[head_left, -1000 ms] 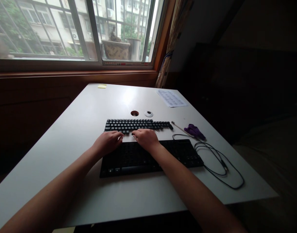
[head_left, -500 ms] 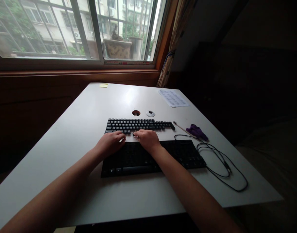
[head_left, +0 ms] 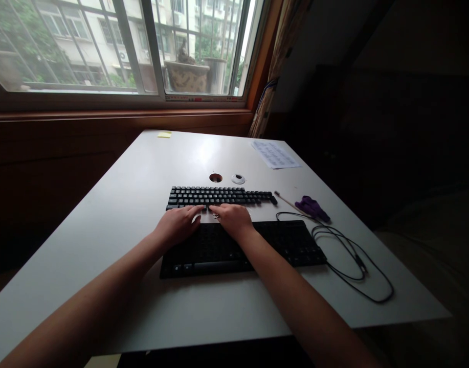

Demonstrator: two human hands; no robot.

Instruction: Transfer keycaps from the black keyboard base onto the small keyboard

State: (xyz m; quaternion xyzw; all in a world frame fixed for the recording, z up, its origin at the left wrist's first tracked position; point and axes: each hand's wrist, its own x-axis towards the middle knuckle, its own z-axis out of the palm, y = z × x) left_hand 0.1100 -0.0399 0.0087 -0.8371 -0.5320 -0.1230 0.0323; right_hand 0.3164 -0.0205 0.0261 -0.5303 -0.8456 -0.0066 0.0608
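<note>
"Where are your hands?"

"Both are over the middle of a white table [head_left: 104,209], above the back edge of a black keyboard [head_left: 219,250] that lies flat in front of me. My left hand [head_left: 176,224] is open, thumb apart from the forefinger, whose tip reaches the near row of loose black keycaps [head_left: 207,195]. My right hand [head_left: 234,220] is beside it, fingers curled, forefinger pointing at the same row. A small shiny piece [head_left: 216,215] shows at its fingers; I can't tell whether I grip it."

"And the keycaps?"

"They stand in close rows just beyond the keyboard, with the near row partly hidden by my hands."

"What else is around?"

"To the right, a looped black cable [head_left: 359,260], then a thin-handled brush [head_left: 290,203] touching a crumpled purple cloth [head_left: 313,208]. Farther back lie printed sheets [head_left: 276,155], and at the far left corner, a yellow note [head_left: 164,134]."
</note>
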